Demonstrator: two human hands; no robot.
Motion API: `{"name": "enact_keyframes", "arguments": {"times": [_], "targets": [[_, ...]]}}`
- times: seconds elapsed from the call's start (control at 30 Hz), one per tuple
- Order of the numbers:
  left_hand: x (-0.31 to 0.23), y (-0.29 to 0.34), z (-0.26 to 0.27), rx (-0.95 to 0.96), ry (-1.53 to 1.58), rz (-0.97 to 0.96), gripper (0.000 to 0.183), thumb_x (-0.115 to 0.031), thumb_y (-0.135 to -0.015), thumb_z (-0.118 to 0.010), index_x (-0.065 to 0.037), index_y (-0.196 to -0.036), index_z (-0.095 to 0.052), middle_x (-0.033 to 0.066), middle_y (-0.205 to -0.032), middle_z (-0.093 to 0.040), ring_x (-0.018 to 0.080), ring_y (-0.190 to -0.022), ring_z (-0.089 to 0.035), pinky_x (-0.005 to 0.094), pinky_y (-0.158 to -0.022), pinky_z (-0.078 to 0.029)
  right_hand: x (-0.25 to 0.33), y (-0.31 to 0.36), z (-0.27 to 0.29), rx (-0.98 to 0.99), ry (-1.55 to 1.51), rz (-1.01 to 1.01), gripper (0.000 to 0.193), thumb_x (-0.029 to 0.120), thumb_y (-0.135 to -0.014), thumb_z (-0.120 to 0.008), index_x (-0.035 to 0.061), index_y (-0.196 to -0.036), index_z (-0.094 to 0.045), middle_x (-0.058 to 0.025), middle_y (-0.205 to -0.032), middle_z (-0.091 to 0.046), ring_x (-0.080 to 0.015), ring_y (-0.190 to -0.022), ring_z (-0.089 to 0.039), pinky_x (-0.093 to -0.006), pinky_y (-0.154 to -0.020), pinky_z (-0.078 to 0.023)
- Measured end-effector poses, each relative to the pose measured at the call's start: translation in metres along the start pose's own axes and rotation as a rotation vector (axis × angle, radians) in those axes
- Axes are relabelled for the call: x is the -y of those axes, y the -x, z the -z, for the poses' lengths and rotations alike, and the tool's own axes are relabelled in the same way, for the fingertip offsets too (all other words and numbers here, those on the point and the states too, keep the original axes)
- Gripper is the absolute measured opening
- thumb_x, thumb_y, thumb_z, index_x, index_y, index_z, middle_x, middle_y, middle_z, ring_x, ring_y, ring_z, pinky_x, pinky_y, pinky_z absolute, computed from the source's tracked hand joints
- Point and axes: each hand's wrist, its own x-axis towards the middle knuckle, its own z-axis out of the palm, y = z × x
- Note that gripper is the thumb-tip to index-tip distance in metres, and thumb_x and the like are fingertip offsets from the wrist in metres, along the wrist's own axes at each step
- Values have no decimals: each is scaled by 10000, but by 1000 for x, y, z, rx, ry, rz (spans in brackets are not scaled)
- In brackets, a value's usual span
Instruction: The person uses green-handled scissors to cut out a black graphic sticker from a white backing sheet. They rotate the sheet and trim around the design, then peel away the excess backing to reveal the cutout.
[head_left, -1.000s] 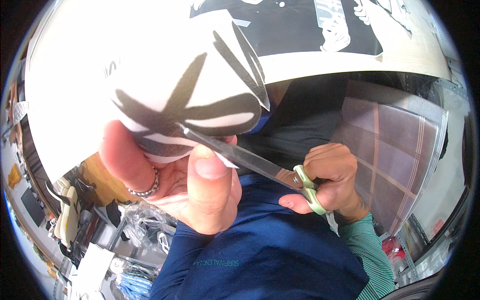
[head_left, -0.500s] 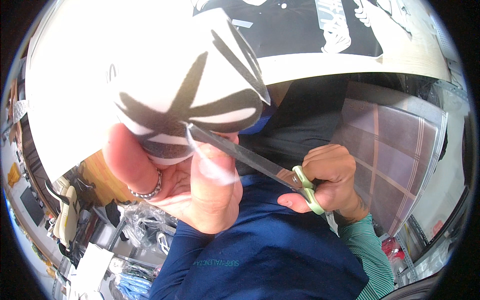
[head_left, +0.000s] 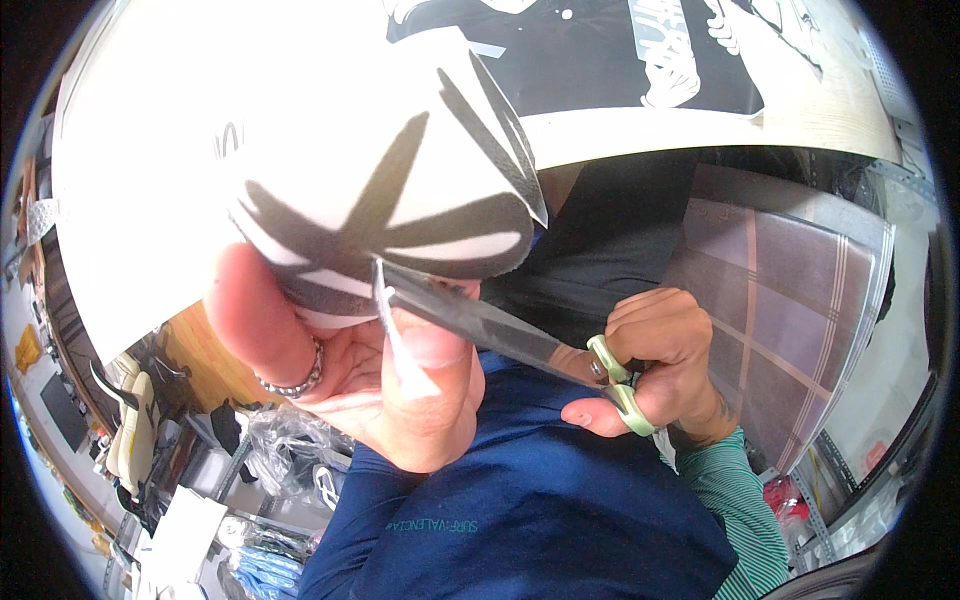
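Observation:
A curled piece of white paper [head_left: 300, 150] with dark grey brush-like strokes is gripped at its lower edge by my left hand [head_left: 390, 390]. A ring sits on one finger of that hand. My right hand [head_left: 660, 350] holds scissors [head_left: 500, 330] by their light green handles. Their long metal blades reach left to the paper's lower edge, just above my left fingers. From the blade tips a narrow white sliver of paper [head_left: 405, 360] hangs down over a left fingertip. What lies behind the paper is hidden.
Beyond the paper a pale table [head_left: 620, 130] carries a black sheet [head_left: 570, 60] with white drawings. A brown checked panel [head_left: 760, 290] stands at right. Lower left are clear plastic bags [head_left: 285, 450], blue packages [head_left: 265, 575] and a beige chair-like object [head_left: 130, 430].
The paper has shifted slightly down and right. The scissor blades have dipped a little and look wider apart near the tips, and the sliver has swung in against my left fingertip.

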Motion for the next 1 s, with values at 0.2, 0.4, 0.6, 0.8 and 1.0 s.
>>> {"name": "enact_keyframes", "arguments": {"times": [0.2,0.4,0.6,0.8,1.0], "targets": [[-4,-6,10,183,-5,32,636,-56,-855,-593,-144,-1434,-346,89,-1451,-397,200,-1236,-497,290,-966,-502,0,2,-1,36,-159,-62,415,233,-592,-877,101,-500,-495,-42,-451,-453,-187,-373,-470,-278,-388,-337],[-12,0,1,84,-38,79,617,-70,-855,-621,-154,-1419,-385,107,-1447,-402,235,-1249,-486,326,-1010,-476,-1,3,4,102,-264,-107,396,226,-621,-862,93,-499,-510,-36,-454,-461,-173,-383,-480,-273,-392,-337],[-12,-2,6,125,-46,73,605,-63,-855,-615,-129,-1413,-388,121,-1429,-420,232,-1248,-487,323,-1011,-477,-4,6,3,101,-315,-132,396,234,-630,-862,84,-504,-518,-31,-455,-463,-160,-385,-482,-264,-391,-331],[-18,2,-2,32,-104,92,592,-55,-861,-599,-129,-1409,-387,116,-1435,-413,229,-1246,-491,315,-990,-491,-6,6,6,184,-363,-142,388,232,-641,-864,80,-514,-530,-30,-466,-485,-156,-391,-492,-259,-393,-333],[-13,9,-18,-297,5,60,866,40,-774,-693,-210,-1486,-267,206,-1394,-444,276,-1244,-491,430,-1016,-430,-8,5,6,267,-537,-189,336,180,-652,-859,65,-538,-565,-41,-503,-552,-139,-411,-525,-249,-398,-347]]}}
